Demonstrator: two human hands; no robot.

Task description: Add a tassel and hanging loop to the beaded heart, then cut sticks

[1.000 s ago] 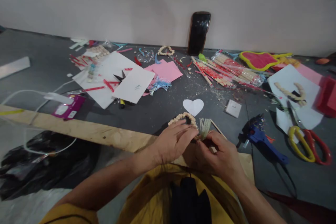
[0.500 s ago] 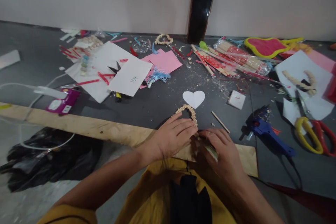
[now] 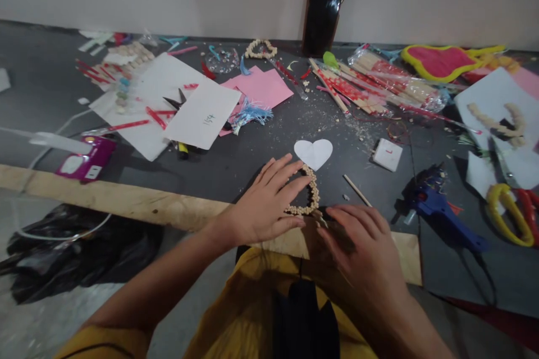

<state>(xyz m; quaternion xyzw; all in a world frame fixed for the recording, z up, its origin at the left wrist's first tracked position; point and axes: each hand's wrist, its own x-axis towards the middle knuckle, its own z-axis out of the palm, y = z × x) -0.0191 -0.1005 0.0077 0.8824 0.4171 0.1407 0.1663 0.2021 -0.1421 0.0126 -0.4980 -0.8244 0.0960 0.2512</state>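
A loop of small beige pieces [image 3: 315,193], like a beaded ring, lies on the dark table near its front edge. My left hand [image 3: 269,202] rests flat over the loop's left side, fingers spread, hiding that part. Just right of the loop, my right hand [image 3: 364,233] is curled. Small pale bits [image 3: 320,217] show at its fingertips; what its palm holds is hidden. A white paper heart [image 3: 314,153] lies just beyond the loop. To the right of the loop is a thin wooden stick [image 3: 356,189].
A blue glue gun [image 3: 448,216] and yellow-and-red-handled scissors [image 3: 509,216] lie at right. White paper sheets [image 3: 204,115], pink paper [image 3: 269,88] and wrapped sticks [image 3: 379,84] cover the back. A phone [image 3: 326,5] leans on the wall. A purple power block [image 3: 86,160] sits left.
My left hand has opened its fingers and slid slightly left, uncovering more of the loop's right and lower side. My right hand has turned a little at the loop's edge. The view tilted down.
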